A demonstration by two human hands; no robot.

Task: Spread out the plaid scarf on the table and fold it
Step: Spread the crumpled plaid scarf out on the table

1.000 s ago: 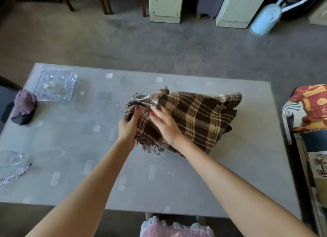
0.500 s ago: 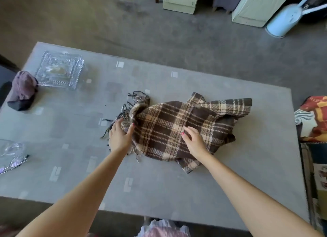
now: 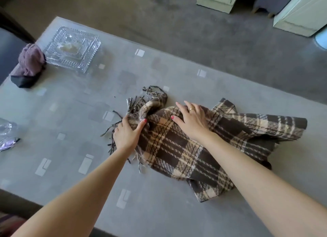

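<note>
A brown and cream plaid scarf lies rumpled on the grey table, right of centre, with dark fringe spilling out at its left end. My left hand presses on that fringed end, thumb hooked into a fold of the cloth. My right hand rests flat on the scarf just to the right, fingers spread and pointing left, a ring on one finger. The scarf's right part bunches up in overlapping layers toward the table's right side.
A cut-glass dish stands at the far left corner, with a bunched purple and black cloth beside it. Glasses and a clear glass object sit at the left edge. Pale cabinets stand on the floor beyond.
The scarf was set down from a lifted bundle and partly opened on the table. My right hand slid from the scarf's middle up toward the fringed end, close to my left hand.
</note>
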